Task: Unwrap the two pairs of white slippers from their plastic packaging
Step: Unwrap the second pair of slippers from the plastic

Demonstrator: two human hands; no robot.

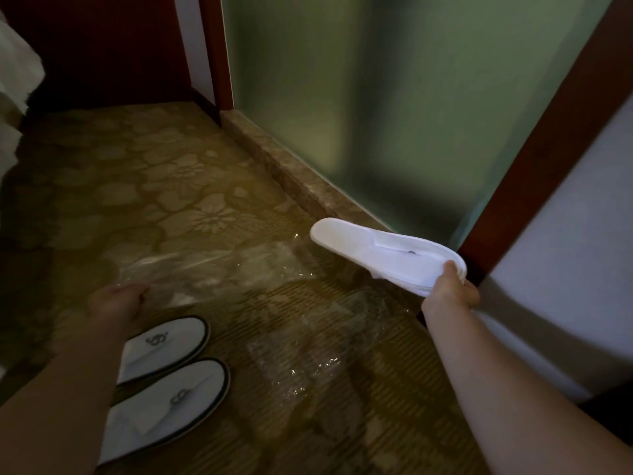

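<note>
The second pair of slippers (387, 250) is clamped at one end in the right hand (452, 286), stacked flat and held above the carpet (154, 186) near the glass door (394, 97). The left hand (116, 299) is closed on an emptied plastic bag (205, 269); another bag (308, 354) lies empty beside it. The first pair (164, 368) is already set out. The held pair is best separated and laid alongside.

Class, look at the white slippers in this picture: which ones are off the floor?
The stacked slippers gripped in the right hand, plain-soled. The two logo slippers lie flat on the carpet.
</note>
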